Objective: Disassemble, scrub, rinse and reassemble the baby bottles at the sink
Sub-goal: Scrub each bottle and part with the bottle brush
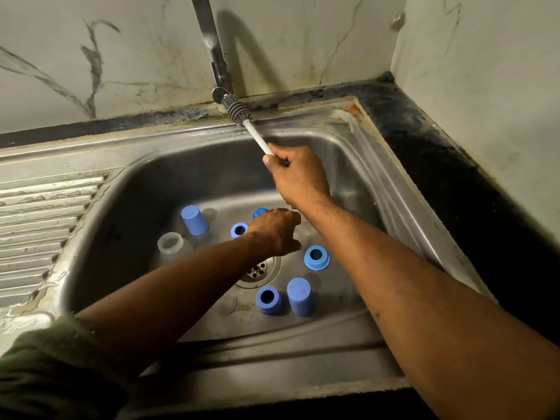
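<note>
Right hand (298, 174) grips brush (242, 118) handle; left hand (277, 231) curls over sink (394, 189), grasp unclear.

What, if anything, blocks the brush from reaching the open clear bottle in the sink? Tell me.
The left forearm does, partly. The right hand holds the brush up by the tap, and the clear bottle stands open at the basin's left, just behind that arm. A blue cap stands beside it.

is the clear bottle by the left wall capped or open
Open. The clear bottle stands upright in the sink with a bare threaded neck, no ring or cap on it.
</note>
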